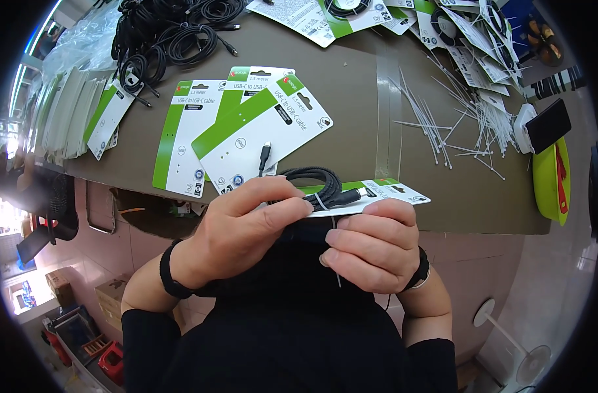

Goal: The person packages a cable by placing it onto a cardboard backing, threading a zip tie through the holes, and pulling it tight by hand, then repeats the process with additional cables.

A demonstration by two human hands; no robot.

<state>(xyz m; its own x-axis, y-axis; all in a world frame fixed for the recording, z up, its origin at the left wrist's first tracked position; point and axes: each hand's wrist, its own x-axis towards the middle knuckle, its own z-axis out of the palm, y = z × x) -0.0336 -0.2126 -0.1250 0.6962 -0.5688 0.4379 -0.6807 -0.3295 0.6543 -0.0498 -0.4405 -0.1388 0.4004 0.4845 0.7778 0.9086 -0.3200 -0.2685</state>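
My left hand [246,213] is closed, its thumb and fingers pinching a coiled black cable [328,180] against a green and white backing card [407,192]. A white cable tie [339,272] loops round the coil, and its tail hangs below the card, beside the fingertips of my right hand [374,249]. That hand is curled at the card's near edge, gripping the card; whether it also pinches the tie's tail is hidden. One cable plug [265,157] sticks up beyond my left fingers. Several flat cards [273,134] overlap on the table just beyond.
Loose white cable ties [485,121] lie on the table [351,85] at right, below carded cables [466,62]. A lime-green bin [553,187] stands at the right edge. Black coiled cables [174,42] are heaped at far left, near a row of upright cards [66,114].
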